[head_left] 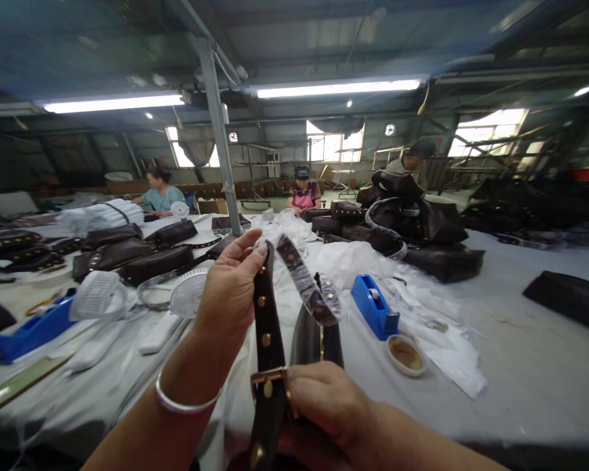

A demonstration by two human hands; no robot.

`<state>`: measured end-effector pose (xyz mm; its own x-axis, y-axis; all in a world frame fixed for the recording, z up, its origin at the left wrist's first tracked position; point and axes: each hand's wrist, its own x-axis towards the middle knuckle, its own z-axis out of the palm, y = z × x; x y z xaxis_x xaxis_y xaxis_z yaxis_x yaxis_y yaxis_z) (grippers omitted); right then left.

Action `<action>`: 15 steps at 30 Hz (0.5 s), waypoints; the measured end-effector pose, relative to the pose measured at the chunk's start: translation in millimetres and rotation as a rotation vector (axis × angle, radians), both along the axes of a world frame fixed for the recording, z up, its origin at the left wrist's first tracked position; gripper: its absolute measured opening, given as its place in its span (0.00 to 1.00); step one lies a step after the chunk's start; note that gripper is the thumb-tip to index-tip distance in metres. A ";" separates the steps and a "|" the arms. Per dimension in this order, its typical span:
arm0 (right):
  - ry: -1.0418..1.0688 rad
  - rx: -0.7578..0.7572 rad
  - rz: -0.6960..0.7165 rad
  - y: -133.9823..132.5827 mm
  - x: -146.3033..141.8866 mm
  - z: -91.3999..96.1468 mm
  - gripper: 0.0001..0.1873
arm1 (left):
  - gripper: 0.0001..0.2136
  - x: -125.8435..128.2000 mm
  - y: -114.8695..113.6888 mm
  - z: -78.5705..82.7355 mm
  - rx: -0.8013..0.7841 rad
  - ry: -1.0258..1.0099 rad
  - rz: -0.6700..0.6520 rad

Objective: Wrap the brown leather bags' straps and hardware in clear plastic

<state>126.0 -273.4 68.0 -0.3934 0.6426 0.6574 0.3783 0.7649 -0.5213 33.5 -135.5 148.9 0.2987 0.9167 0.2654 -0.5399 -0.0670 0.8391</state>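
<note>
A dark brown studded strap [264,320] runs upright in front of me, with gold studs along it. My left hand [233,275] pinches its upper end between thumb and fingers. Lower down, my right hand [326,399] grips the strap at its gold buckle [269,376]. Another length of studded strap [302,281], wrapped in clear plastic, curves just behind. Beneath it stands a dark bag [307,333] with a gold zip, partly hidden by the strap and my right hand.
To the right are a blue tape dispenser [373,304] and a small round tub [406,355]. A second blue dispenser [34,327] and a white fan [189,292] lie left. Dark bags [436,222] are heaped behind white plastic sheets [363,258]. Several people sit farther back; a metal post [219,131] rises from the table.
</note>
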 end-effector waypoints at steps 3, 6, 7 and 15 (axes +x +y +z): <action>0.028 -0.017 -0.045 -7.2 6.8 11.2 0.05 | 0.14 19.6 6.6 -2.2 0.116 0.038 0.066; 0.160 -0.098 -0.136 -10.0 9.0 8.8 0.06 | 0.11 33.0 18.1 -22.9 0.171 0.142 0.148; 0.224 -0.131 -0.176 -10.1 8.8 4.6 0.05 | 0.11 35.2 22.6 -31.6 0.179 0.176 0.177; 0.550 -0.269 -0.393 -3.2 6.1 -23.2 0.05 | 0.08 29.1 21.2 -76.5 0.304 0.457 0.293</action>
<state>132.2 -276.6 44.7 0.2419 0.8356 0.4932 0.2275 0.4453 -0.8660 62.6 -114.2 72.3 0.1912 0.8812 0.4324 -0.0536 -0.4305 0.9010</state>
